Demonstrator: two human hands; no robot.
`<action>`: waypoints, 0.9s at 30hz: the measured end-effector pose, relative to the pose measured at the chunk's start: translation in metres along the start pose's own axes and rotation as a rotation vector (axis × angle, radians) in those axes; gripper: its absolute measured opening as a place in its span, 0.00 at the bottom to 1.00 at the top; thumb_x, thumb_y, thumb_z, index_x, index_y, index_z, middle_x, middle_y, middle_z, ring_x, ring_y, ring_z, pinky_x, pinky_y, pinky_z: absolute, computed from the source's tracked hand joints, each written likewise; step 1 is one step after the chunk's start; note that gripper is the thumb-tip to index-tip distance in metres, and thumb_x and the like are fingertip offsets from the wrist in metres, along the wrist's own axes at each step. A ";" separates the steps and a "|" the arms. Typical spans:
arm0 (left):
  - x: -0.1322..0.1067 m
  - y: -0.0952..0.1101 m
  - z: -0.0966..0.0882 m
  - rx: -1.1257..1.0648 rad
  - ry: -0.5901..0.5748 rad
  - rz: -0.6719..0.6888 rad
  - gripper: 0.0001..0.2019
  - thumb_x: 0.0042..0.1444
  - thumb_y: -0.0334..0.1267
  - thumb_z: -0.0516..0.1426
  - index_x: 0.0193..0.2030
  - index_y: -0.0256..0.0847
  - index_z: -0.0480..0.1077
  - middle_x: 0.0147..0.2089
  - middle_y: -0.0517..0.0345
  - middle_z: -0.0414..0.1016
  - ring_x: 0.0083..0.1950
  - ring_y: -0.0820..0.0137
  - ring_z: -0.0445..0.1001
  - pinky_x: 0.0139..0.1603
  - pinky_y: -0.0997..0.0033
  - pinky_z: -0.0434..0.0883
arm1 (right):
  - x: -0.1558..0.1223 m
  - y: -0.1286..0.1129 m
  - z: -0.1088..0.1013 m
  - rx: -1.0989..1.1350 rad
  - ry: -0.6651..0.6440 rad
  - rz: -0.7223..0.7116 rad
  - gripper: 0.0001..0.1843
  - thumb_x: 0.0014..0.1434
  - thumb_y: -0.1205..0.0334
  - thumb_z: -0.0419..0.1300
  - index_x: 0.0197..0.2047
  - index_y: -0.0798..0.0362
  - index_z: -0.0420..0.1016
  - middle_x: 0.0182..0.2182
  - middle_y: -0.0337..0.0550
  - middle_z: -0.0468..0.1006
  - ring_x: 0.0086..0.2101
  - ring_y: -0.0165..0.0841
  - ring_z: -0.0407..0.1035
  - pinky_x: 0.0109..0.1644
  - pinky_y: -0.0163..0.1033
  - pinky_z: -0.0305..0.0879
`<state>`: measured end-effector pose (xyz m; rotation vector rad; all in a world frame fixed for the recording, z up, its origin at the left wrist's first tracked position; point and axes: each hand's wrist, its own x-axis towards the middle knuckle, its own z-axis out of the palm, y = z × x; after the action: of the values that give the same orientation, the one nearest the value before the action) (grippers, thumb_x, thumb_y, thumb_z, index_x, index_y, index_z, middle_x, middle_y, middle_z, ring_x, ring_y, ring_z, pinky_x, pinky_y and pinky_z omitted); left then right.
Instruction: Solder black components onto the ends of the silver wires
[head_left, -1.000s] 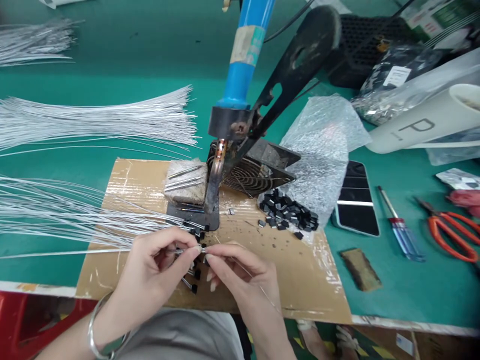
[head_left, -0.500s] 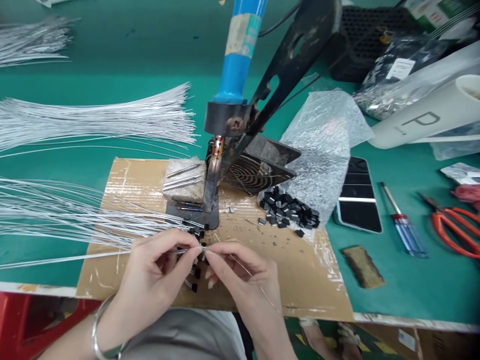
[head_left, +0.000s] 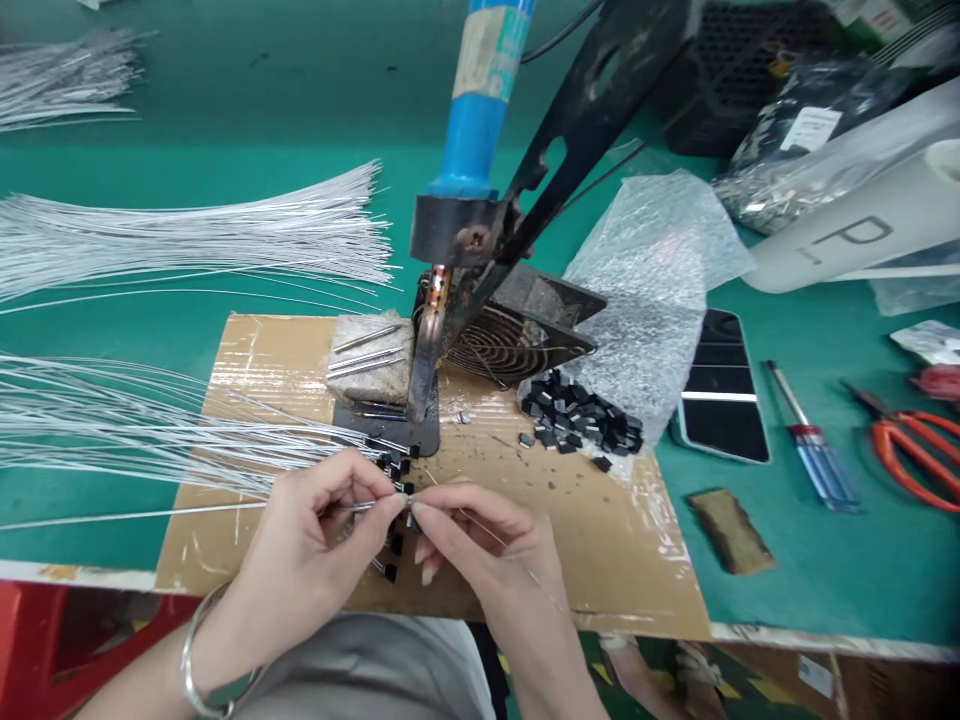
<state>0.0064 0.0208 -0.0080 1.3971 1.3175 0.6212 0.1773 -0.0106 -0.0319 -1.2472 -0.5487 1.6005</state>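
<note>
My left hand [head_left: 315, 550] is closed in a pinch on a thin white wire [head_left: 187, 513], which runs in from the left. Its fingertips meet those of my right hand [head_left: 499, 555], also pinched, at the wire's end. A finer silvery strand [head_left: 480, 525], looking like solder wire, threads through my right hand and trails over its back. Whatever tiny piece sits between the fingertips is mostly hidden. Just behind and below them lie white wires [head_left: 247, 435] with small black connectors [head_left: 390, 572] on their ends.
A blue soldering iron [head_left: 472, 140] hangs tip-down in a black stand [head_left: 555, 150] over the cardboard [head_left: 525, 590]. Beside it are a fan [head_left: 510, 350], black parts [head_left: 581, 420], and bubble wrap [head_left: 637, 260]. To the right lie a phone [head_left: 724, 430], screwdriver [head_left: 825, 465] and orange-handled cutters [head_left: 911, 460].
Both hands keep nearly the same pinch, with only a slight shift of the fingers. The view has moved a little.
</note>
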 end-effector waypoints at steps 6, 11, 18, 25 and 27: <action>0.000 -0.001 0.003 0.044 0.023 0.014 0.09 0.68 0.38 0.58 0.36 0.42 0.74 0.27 0.62 0.72 0.27 0.73 0.67 0.26 0.75 0.63 | -0.003 0.006 0.001 -0.116 0.056 -0.155 0.03 0.59 0.60 0.73 0.32 0.47 0.89 0.27 0.38 0.81 0.22 0.24 0.73 0.26 0.26 0.71; 0.002 -0.001 0.004 0.011 0.014 0.001 0.09 0.68 0.39 0.58 0.36 0.42 0.74 0.27 0.62 0.72 0.27 0.73 0.67 0.27 0.75 0.64 | -0.005 -0.006 0.008 -0.060 0.121 -0.012 0.05 0.55 0.58 0.75 0.29 0.49 0.88 0.25 0.37 0.80 0.23 0.24 0.72 0.27 0.27 0.71; 0.003 0.003 0.001 -0.034 -0.003 0.003 0.08 0.67 0.38 0.59 0.35 0.41 0.75 0.28 0.62 0.73 0.27 0.74 0.66 0.27 0.76 0.63 | -0.003 -0.010 0.003 -0.027 0.131 0.046 0.06 0.52 0.56 0.77 0.30 0.48 0.89 0.22 0.36 0.81 0.21 0.24 0.72 0.28 0.27 0.72; 0.007 0.006 0.000 -0.008 0.039 0.011 0.08 0.65 0.37 0.60 0.34 0.41 0.76 0.27 0.62 0.72 0.26 0.74 0.63 0.26 0.76 0.61 | -0.004 -0.009 0.004 -0.079 0.207 -0.075 0.02 0.55 0.60 0.74 0.31 0.45 0.89 0.24 0.36 0.81 0.22 0.24 0.73 0.29 0.28 0.73; 0.007 0.006 0.000 0.004 0.054 0.016 0.07 0.64 0.37 0.60 0.34 0.41 0.76 0.27 0.62 0.71 0.26 0.74 0.62 0.25 0.75 0.59 | -0.004 -0.010 0.005 -0.100 0.229 -0.109 0.02 0.56 0.61 0.74 0.31 0.45 0.89 0.25 0.36 0.82 0.22 0.24 0.73 0.29 0.28 0.74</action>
<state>0.0109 0.0285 -0.0044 1.4036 1.3518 0.6714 0.1770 -0.0092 -0.0201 -1.4287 -0.5461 1.3322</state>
